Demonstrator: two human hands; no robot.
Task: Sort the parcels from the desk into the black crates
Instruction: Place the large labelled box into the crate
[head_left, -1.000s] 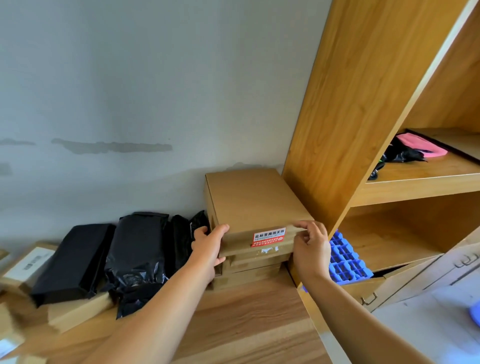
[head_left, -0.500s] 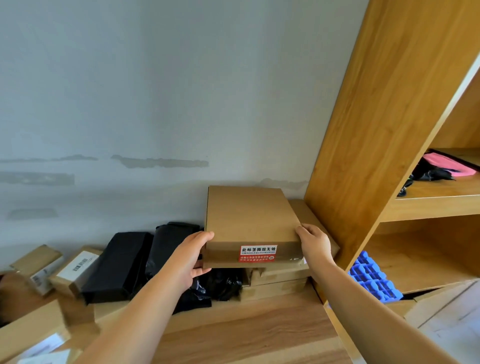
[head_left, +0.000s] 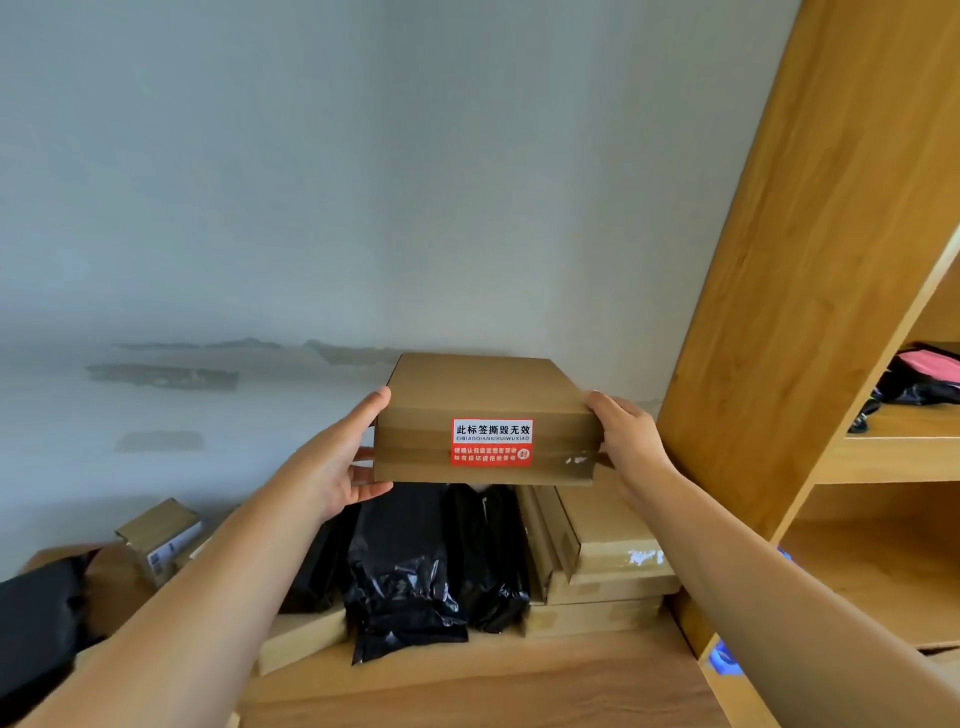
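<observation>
While we hold the cardboard box (head_left: 485, 418) mid-frame above the desk (head_left: 467, 686), left hand (head_left: 340, 470) and right hand (head_left: 626, 439) clamp its opposite ends, a grip that probably keeps it level for carrying. Box sits between both palms, clear of the black bags (head_left: 410, 566) and flat boxes (head_left: 597, 566) below. No crates visible.

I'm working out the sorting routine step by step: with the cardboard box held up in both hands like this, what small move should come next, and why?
Probably draw the cardboard box back toward the body and turn away from the desk. The left hand and right hand grip its two sides, it hangs clear above the stacked boxes and black bags, and no black crate shows in this view.
</observation>
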